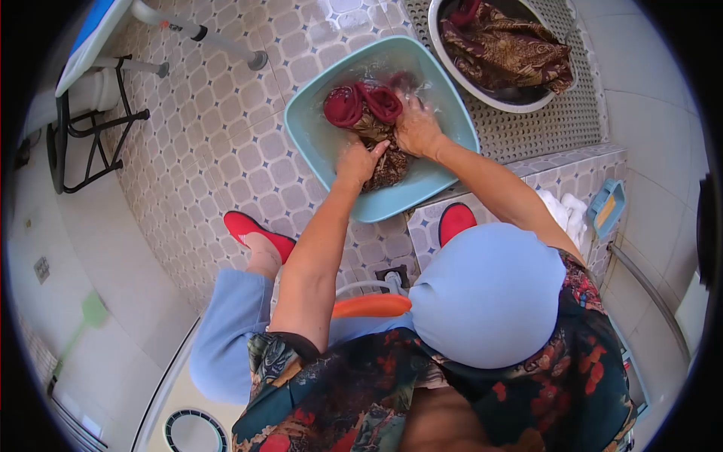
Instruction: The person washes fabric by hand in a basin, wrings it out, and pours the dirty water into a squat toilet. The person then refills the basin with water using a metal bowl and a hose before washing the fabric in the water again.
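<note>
A light blue basin [399, 207] holds water and stands on the tiled floor before me. In it lies a wet brown patterned garment [388, 167] with dark red trim bunched at its upper end. My left hand [357, 160] grips the garment's left side, its thumb across the fabric and its other fingers partly hidden. On the opposite side, my right hand [417, 128] is closed on the cloth near the dark red trim, its fingertips partly under water.
A round metal pan [455, 71] with similar patterned cloth [520, 53] sits on a perforated mat [520, 135] at upper right. White cloth [566, 215] and a blue soap dish [610, 205] lie on the ledge. A metal-legged frame [226, 44] stands at upper left.
</note>
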Demonstrator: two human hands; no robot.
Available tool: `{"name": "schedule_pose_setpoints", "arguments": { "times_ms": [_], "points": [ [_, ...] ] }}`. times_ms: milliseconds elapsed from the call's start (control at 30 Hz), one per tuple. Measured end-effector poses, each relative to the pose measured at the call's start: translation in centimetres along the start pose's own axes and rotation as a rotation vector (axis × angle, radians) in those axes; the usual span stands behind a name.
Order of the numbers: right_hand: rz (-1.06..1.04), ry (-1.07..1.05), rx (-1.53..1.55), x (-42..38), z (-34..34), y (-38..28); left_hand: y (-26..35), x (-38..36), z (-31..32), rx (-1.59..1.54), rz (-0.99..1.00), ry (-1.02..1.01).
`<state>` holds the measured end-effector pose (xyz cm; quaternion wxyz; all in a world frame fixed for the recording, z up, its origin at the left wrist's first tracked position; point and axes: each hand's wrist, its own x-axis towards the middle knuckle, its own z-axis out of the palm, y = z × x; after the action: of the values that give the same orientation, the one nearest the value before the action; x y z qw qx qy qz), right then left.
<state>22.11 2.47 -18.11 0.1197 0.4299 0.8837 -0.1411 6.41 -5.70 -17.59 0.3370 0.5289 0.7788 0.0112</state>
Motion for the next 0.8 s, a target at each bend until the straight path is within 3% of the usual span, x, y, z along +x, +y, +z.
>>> {"name": "schedule_pose_setpoints", "arguments": {
  "times_ms": [33, 100, 133, 200, 233, 300, 367, 433, 500, 567, 633, 733, 800],
  "points": [
    [-0.014, 0.009, 0.031, 0.4, -0.5, 0.3, 0.1, 0.6, -0.8, -0.003, 0.013, 0.006],
    [0.005, -0.070, -0.023, 0.3, -2.7, 0.1, 0.1, 1.4, -2.6, -0.154, -0.053, -0.262],
    [0.014, -0.158, -0.070, 0.2, -3.8, 0.0, -1.0, 1.9, -1.5, -0.159, -0.048, -0.254],
    [0.024, -0.090, 0.071, 0.3, -1.8, 1.0, -3.1, 2.7, 1.8, -0.748, 0.016, -0.042],
    [0.037, -0.024, 0.221, 0.4, -1.7, 1.5, -1.6, 1.7, -0.1, -0.755, 0.024, -0.036],
    [0.054, 0.012, 0.294, 0.1, -1.4, 1.9, 0.3, -1.3, -3.5, -1.092, -0.048, -0.024],
    [0.072, 0.041, 0.383, -0.3, -1.4, 1.5, -0.8, -2.1, -4.2, -1.023, -0.002, 0.023],
    [0.102, 0.037, 0.708, -0.6, -1.4, 1.2, -1.1, -3.4, -5.8, -0.945, 0.047, 0.060],
    [0.086, 0.056, 0.901, -1.1, -1.7, 1.3, 0.2, -5.4, -8.8, -0.513, 0.139, 0.256],
    [0.062, 0.076, 1.088, -1.2, -1.1, 1.5, 1.8, -7.0, -10.6, -0.350, 0.080, 0.238],
    [0.425, 0.142, 1.031, -1.2, -0.9, 1.5, 2.2, -7.6, -11.2, -0.073, 0.211, 0.350],
    [0.448, 0.008, 1.277, -2.4, -5.6, 2.4, 3.1, -7.7, -10.4, 0.063, 0.373, 0.436],
    [0.560, 0.087, 1.390, -1.5, -5.6, 1.2, 3.0, -7.3, -8.1, 0.090, 0.412, 0.413]
  ]
}}
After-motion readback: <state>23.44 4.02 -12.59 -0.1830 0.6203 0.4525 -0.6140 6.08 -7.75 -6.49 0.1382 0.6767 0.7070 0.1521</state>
